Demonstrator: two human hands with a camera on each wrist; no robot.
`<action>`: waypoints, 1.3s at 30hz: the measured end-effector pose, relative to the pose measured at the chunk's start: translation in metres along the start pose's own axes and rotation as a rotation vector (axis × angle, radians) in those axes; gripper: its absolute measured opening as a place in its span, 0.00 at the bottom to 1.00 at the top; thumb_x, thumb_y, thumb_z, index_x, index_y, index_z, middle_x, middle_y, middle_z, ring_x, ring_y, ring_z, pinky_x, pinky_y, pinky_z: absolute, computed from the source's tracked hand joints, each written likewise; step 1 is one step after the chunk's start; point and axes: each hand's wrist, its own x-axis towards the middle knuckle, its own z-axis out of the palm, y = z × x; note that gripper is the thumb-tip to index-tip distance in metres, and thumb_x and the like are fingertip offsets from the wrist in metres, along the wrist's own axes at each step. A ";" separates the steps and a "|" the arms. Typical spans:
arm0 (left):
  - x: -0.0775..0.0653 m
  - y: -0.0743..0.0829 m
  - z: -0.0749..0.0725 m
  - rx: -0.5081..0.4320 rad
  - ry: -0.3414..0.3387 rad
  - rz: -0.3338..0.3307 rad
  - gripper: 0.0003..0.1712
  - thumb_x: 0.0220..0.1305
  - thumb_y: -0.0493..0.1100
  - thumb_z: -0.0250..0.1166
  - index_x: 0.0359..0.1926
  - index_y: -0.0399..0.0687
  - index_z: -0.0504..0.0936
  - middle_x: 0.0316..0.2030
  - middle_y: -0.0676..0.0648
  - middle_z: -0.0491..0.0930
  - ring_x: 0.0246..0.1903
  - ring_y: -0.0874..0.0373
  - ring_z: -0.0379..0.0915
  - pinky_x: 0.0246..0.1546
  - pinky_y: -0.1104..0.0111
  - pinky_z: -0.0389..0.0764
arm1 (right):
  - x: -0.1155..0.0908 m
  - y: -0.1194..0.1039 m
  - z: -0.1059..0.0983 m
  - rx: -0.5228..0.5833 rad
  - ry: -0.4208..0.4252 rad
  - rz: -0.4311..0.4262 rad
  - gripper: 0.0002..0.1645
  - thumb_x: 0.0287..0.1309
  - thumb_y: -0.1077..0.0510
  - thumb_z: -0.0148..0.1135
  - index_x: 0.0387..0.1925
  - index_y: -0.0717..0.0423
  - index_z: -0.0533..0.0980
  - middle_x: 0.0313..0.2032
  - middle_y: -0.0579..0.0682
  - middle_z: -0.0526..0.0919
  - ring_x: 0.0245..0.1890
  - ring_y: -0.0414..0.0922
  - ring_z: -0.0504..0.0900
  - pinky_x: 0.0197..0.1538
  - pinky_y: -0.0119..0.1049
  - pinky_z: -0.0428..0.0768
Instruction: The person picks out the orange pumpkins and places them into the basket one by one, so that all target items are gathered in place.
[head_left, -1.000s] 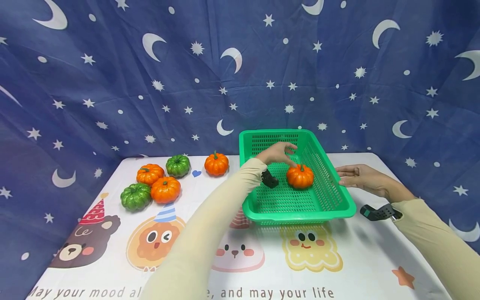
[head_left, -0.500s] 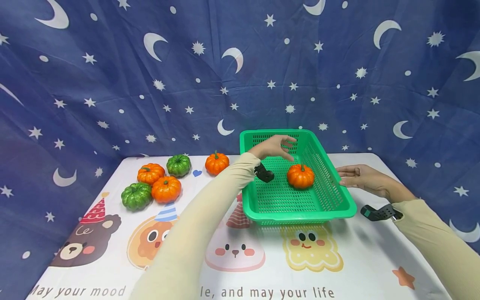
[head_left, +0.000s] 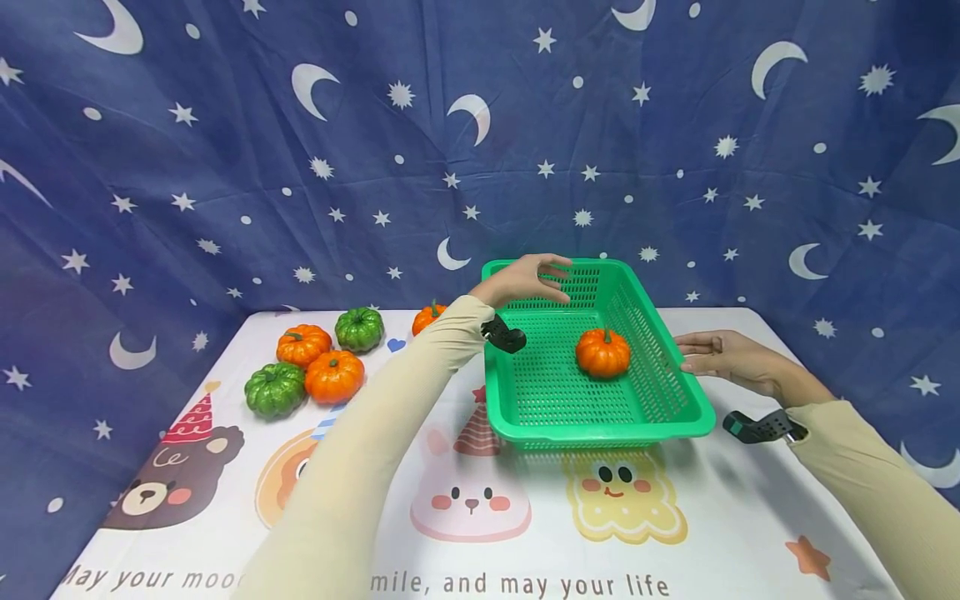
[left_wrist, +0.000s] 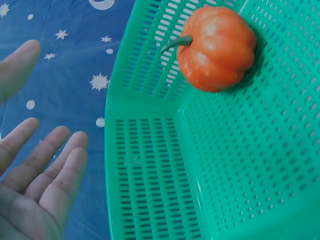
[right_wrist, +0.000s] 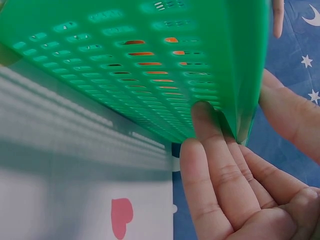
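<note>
A green plastic basket (head_left: pixel 600 432) with slotted walls sits on the table, a single orange pumpkin (head_left: pixel 603 354) resting on its floor. My left hand (head_left: pixel 525 280) hovers over the basket's back left corner, fingers spread and holding nothing; the left wrist view shows its palm apart from both basket and pumpkin. At the right side, my right hand (head_left: pixel 731 360) holds the basket's rim, the thumb at the top edge and the fingers (right_wrist: pixel 205 120) against the outer wall. The thumb's tip is partly hidden behind the rim in the right wrist view.
Left of the basket lie two green pumpkins (head_left: pixel 275 390) and two orange pumpkins (head_left: pixel 335 377) in a group. Another orange pumpkin (head_left: pixel 429 317) near the back edge is partly covered by the left sleeve. A blue starry curtain (head_left: pixel 375 125) hangs behind the table.
My left hand has moved up, back and to the left, away from the pumpkin in the basket. The right hand and the basket stay in place.
</note>
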 end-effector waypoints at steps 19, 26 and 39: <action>-0.027 -0.028 -0.034 -0.023 0.129 0.087 0.33 0.64 0.38 0.60 0.68 0.49 0.61 0.64 0.43 0.67 0.63 0.49 0.65 0.62 0.60 0.71 | -0.001 0.001 0.001 -0.010 -0.001 0.005 0.43 0.61 0.60 0.58 0.68 0.75 0.48 0.65 0.66 0.64 0.44 0.23 0.77 0.51 0.25 0.79; -0.038 -0.037 -0.044 -0.031 0.153 0.124 0.33 0.64 0.36 0.58 0.69 0.45 0.60 0.65 0.39 0.66 0.63 0.46 0.65 0.63 0.57 0.70 | -0.001 0.001 0.002 -0.016 0.001 0.000 0.43 0.62 0.60 0.58 0.68 0.74 0.48 0.66 0.72 0.58 0.44 0.22 0.76 0.53 0.27 0.78; -0.060 -0.063 -0.059 -0.043 0.234 0.155 0.34 0.61 0.31 0.59 0.68 0.40 0.61 0.66 0.34 0.63 0.65 0.42 0.62 0.64 0.55 0.68 | 0.000 -0.001 0.000 -0.013 0.004 -0.003 0.43 0.60 0.59 0.59 0.68 0.75 0.49 0.61 0.57 0.70 0.44 0.23 0.76 0.51 0.26 0.78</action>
